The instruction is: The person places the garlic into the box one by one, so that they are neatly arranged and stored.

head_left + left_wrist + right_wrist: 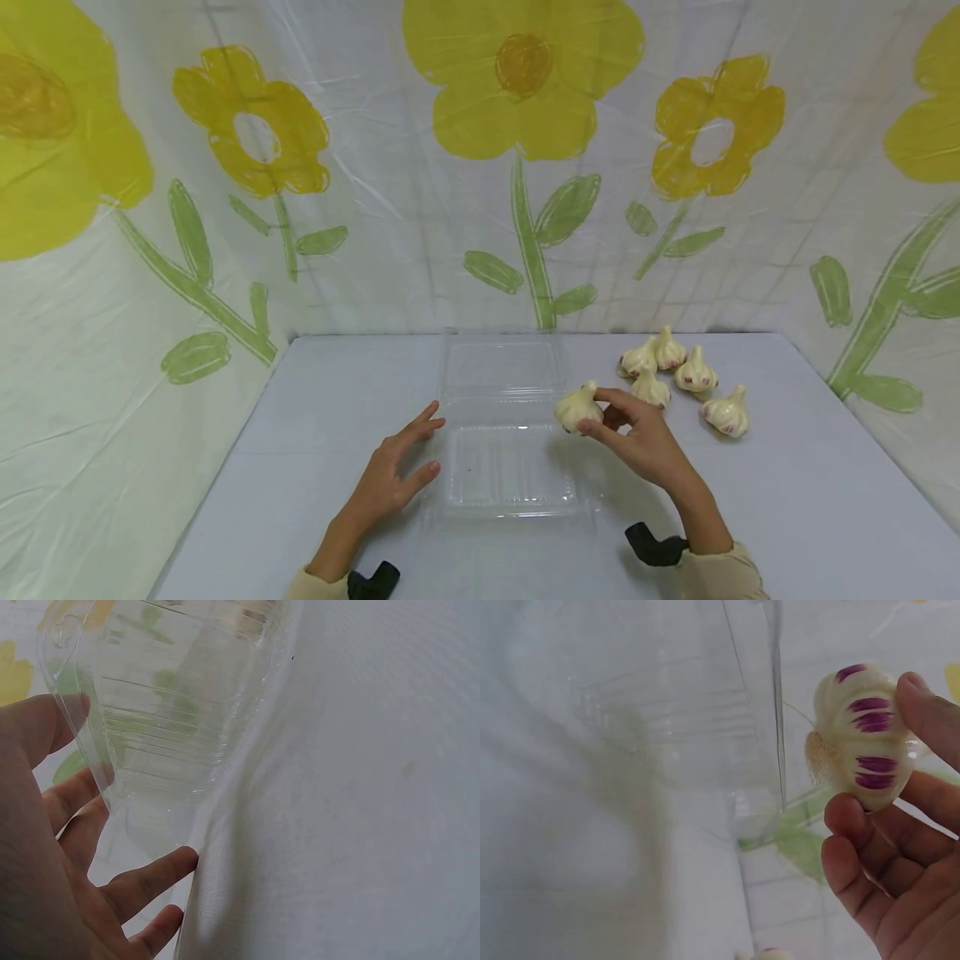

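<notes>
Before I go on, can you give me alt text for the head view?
The right hand holds a garlic bulb near the back right corner of an open clear plastic container, with the left hand at its left side. Five more bulbs sit toward the back right of the white table, before a sheet bearing yellow flowers.

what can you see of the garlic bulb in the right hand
The garlic bulb is cream-white, rounded and lobed, with a stubby neck, purple streaks and a tan, stringy root tuft. Its surface looks smooth and slightly glossy, possibly artificial. The right hand pinches it, neck up, root end down, off the tabletop, near the right side of the clear container.
</notes>
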### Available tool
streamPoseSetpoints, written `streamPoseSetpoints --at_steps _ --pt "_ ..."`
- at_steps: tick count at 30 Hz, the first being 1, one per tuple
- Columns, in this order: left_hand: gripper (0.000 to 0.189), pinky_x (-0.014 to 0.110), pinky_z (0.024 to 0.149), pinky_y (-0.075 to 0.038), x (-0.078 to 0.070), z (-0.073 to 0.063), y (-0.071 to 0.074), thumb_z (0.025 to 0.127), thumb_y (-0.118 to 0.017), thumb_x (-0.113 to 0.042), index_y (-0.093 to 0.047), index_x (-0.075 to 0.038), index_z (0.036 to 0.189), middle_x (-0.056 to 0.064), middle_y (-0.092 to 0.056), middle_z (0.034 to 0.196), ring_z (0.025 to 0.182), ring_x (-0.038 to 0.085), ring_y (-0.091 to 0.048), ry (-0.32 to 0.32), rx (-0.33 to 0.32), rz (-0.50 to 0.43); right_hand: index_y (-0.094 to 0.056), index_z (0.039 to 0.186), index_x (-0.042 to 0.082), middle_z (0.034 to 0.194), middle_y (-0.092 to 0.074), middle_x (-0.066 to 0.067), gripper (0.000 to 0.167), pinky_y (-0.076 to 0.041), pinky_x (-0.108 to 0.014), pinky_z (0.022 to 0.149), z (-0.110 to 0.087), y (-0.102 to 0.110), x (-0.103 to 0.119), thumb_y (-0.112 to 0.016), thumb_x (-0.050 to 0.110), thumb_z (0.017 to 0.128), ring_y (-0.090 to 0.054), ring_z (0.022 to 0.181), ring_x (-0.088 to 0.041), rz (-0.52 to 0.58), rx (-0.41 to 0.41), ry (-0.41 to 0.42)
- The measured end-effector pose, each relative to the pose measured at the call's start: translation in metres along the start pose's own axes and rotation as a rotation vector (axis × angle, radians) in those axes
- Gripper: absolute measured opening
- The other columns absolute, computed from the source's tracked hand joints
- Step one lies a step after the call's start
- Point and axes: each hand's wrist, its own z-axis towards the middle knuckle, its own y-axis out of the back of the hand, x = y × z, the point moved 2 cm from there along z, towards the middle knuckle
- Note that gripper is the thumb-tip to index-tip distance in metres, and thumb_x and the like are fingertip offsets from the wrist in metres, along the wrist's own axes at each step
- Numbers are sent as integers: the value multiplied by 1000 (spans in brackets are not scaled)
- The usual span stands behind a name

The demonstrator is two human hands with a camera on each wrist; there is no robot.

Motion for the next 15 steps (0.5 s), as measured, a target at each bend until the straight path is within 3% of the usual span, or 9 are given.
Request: streamPoseSetpoints --at_steps 8,15 --pt "56 56 106 -49 0 0 0 92 -70 -18 -55 -11 146 8 -43 162 134 24 -60 -6 -6 9 -66 132 10 88 -65 2 47 -52 -28 67 1 -6 4 -79 26 90 -60 74 -6 26 33 -4" --pt "58 54 106 -49 -2 1 1 92 -70 -17 -53 -17 148 12 -43 161 131 23 -62 -12 -1 5 -67 130 9 85 -66 4 47 -51 -27 65 2 -11 6 -80 26 89 -60 72 -5 44 53 10"
